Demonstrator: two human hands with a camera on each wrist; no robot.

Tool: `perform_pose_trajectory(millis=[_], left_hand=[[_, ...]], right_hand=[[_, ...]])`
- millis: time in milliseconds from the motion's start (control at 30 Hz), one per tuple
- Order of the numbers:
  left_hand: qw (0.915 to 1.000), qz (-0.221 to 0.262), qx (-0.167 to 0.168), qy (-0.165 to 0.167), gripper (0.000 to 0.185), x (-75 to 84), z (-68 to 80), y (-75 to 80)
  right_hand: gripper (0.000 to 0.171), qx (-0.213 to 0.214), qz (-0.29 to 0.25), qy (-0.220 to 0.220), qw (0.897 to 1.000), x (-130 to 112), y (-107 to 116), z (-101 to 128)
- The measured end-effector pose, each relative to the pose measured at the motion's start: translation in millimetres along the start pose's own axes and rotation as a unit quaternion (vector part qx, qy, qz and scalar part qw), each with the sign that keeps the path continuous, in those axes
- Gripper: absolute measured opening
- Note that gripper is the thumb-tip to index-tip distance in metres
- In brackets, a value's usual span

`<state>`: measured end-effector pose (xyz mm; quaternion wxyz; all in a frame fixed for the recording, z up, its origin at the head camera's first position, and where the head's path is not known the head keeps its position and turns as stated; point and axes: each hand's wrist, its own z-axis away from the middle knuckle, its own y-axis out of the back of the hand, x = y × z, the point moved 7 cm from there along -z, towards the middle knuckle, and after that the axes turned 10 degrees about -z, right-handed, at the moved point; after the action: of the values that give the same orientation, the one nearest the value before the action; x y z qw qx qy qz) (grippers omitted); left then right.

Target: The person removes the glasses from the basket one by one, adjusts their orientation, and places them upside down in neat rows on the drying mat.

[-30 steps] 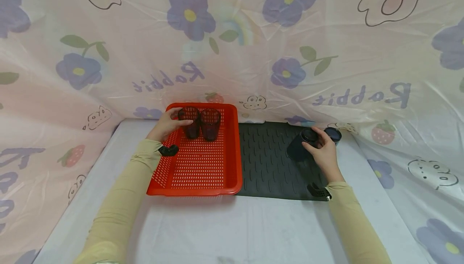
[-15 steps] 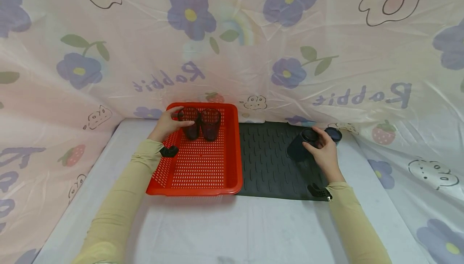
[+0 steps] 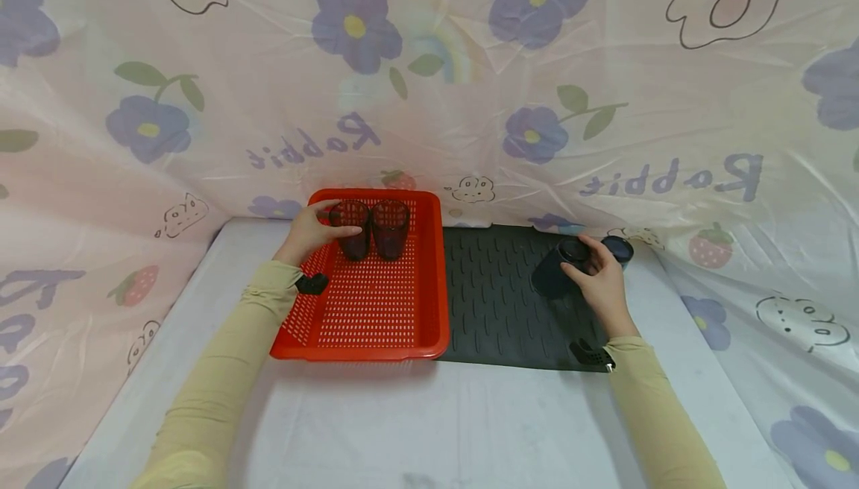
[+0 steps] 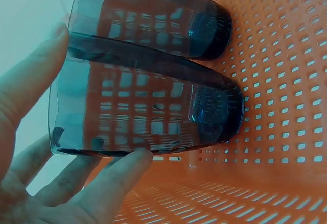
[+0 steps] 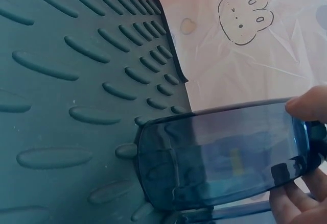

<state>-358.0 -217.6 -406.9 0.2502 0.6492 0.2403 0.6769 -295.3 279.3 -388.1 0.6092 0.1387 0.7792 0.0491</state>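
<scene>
Two tinted drinking glasses stand upright side by side in the red perforated basket (image 3: 441, 288). My left hand (image 3: 310, 234) holds the left glass (image 4: 148, 106) near its rim, thumb on one side and fingers on the other. The other glass (image 3: 391, 232) is right against it. Over on the dark ridged mat (image 3: 496, 303), my right hand (image 3: 604, 284) grips a dark blue glass (image 5: 219, 157) by its upper end, thumb opposite the fingers. Its lower end meets the mat's ridges. Another dark blue glass (image 3: 617, 249) stands just right of that hand, partly hidden behind it.
The basket and mat lie next to each other on a white-covered table (image 3: 470, 422). A patterned curtain (image 3: 429, 116) hangs close behind them and along both sides. Each wrist carries a black strap.
</scene>
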Motion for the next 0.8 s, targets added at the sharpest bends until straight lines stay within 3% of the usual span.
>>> perform_pose_trajectory(millis=[333,800], left_hand=[[1.0000,-0.006,0.004,0.004,0.087,1.0,5.3,-1.1],[0.9991,-0.036,-0.010,-0.017,0.083,8.5,16.5,1.4]], right_hand=[[0.067,0.014,0.002,-0.010,1.000,35.5,8.1,-13.1],[0.065,0.021,0.001,-0.005,1.000,40.3,9.4,-13.5]])
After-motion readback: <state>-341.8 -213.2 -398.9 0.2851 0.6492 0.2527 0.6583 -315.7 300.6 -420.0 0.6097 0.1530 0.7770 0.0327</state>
